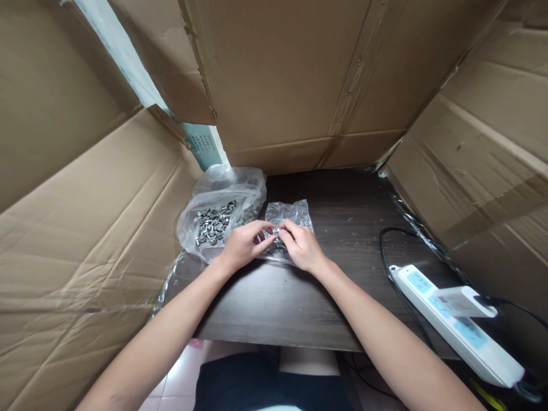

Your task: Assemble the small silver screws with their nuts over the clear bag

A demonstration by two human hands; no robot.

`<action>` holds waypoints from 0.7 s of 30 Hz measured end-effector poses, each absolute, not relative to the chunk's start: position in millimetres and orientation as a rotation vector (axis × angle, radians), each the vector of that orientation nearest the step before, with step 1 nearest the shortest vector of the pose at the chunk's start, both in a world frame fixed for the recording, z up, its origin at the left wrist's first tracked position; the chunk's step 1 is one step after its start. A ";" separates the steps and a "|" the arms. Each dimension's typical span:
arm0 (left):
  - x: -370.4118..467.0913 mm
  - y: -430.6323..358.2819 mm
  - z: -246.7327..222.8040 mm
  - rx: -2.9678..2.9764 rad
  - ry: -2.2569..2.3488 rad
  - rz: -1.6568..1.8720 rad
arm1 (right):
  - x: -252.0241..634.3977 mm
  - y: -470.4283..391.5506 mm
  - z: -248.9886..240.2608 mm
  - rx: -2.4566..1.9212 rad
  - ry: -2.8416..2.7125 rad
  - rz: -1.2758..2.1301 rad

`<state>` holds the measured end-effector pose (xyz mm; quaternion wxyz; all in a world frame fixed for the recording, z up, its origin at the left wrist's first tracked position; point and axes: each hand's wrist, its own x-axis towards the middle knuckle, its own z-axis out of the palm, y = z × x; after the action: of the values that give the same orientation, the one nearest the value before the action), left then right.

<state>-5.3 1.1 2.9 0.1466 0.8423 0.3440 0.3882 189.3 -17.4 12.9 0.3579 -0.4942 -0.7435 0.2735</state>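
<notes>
A large clear plastic bag point(252, 182) is sitting on the dark table point(274, 302), at the person's left, its mouth gaping toward the person. Inside, a heap of small metal pieces point(216, 222) is lying loose, many of them showing round heads and short stems. Just beside it, a smaller clear bag point(295, 211) is lying crumpled and flat on the table, partly hidden under the hands.

Over this smaller bag, the left hand point(245, 244) and the right hand point(302, 244) are meeting fingertip to fingertip. The left thumb and forefinger are curving round to close on a small shiny part point(276, 231), leaving a rounded gap behind their tips. The right thumb and forefinger are pinching at the same part from the other side, with the other fingers curling in. More bits of metal seem to be lying just below the fingertips, though whether in or on the smaller bag I can't tell.

Well apart at the right, a white power strip point(496, 361) is resting near the cardboard wall point(479, 188).
</notes>
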 end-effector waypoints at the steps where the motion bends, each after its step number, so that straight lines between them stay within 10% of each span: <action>1: -5.4 1.1 2.9 2.426 0.989 1.118 | 189.1 -17.4 12.9 -1.278 -1.917 0.705; 21: -5.6 0.4 5.4 2.448 0.980 1.107 | 189.8 -16.7 9.9 -1.245 -1.914 0.691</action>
<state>-5.6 0.4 5.4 0.1405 0.8475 0.3393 0.3832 189.8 -16.7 9.9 0.3692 -0.4850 -0.7457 0.2691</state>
